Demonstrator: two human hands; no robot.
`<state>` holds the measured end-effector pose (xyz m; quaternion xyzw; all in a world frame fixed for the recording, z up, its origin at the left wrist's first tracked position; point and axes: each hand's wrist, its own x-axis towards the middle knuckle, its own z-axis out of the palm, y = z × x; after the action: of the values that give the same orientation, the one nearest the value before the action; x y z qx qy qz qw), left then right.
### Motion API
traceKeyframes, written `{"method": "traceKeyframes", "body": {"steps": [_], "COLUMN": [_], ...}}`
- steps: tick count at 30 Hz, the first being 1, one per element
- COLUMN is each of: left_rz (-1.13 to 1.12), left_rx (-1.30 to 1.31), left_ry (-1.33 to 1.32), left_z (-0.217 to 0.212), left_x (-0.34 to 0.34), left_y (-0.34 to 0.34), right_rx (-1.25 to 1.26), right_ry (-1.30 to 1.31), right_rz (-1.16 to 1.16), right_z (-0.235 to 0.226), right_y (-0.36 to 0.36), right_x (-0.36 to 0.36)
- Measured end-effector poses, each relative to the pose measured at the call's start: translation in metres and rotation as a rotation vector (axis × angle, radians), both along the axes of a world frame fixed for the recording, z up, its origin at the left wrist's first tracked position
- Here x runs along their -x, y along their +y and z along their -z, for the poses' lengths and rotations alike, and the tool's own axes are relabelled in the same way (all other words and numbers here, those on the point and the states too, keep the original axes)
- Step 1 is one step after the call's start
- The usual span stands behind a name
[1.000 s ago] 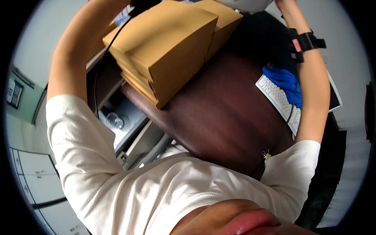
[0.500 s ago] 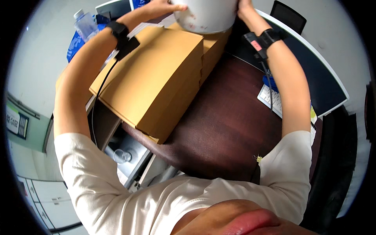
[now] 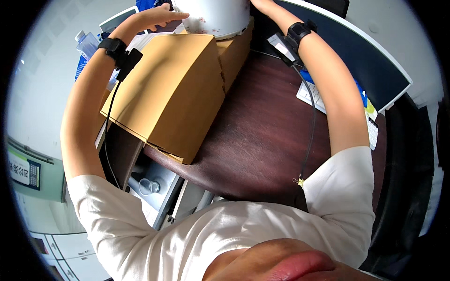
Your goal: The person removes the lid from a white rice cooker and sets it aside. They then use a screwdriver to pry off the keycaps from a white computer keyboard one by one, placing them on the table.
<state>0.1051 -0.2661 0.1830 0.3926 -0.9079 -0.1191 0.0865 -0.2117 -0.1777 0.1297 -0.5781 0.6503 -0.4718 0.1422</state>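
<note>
A white bucket-like container (image 3: pixel 215 18) with small reddish flower prints stands at the far end of the cardboard boxes, its top cut off by the upper edge. At its left side is my left hand (image 3: pixel 161 16), fingers apart, the thumb reaching to the container's wall. My right hand (image 3: pixel 263 4) is beside the container's right side; its fingers run out of the picture. Under the container's base lies the rear box (image 3: pixel 234 51), behind a larger brown cardboard box (image 3: pixel 164 89). Each wrist wears a black strap with a small cabled device.
The boxes rest on a dark brown desk (image 3: pixel 267 122). A white keyboard (image 3: pixel 311 96) lies below my right forearm, near a dark partition (image 3: pixel 361 61). A clear bottle (image 3: pixel 86 44) stands at the far left. An open drawer (image 3: pixel 161 175) holds a clear cup (image 3: pixel 148 186).
The container and both hands have shifted left and up in the picture, partly with the whole view. My left hand's fingers are spread more now, and the container sits on the boxes.
</note>
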Motion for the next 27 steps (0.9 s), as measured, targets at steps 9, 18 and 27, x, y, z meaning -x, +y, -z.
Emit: {"method": "traceKeyframes", "body": {"steps": [9, 18, 27], "left_rz": [-0.010, 0.302, 0.415], "left_rx": [0.406, 0.258, -0.043], "left_ry": [-0.236, -0.409, -0.265], "left_z": [-0.043, -0.076, 0.178], "left_x": [0.032, 0.162, 0.291], "left_y": [0.095, 0.257, 0.224], "right_rx": [-0.563, -0.748, -0.822], "right_ry": [0.442, 0.670, 0.306], "right_rz": [-0.045, 0.090, 0.663], "right_z": [0.007, 0.084, 0.178], "right_y": [0.157, 0.321, 0.530], "right_x": [0.007, 0.110, 0.192]}}
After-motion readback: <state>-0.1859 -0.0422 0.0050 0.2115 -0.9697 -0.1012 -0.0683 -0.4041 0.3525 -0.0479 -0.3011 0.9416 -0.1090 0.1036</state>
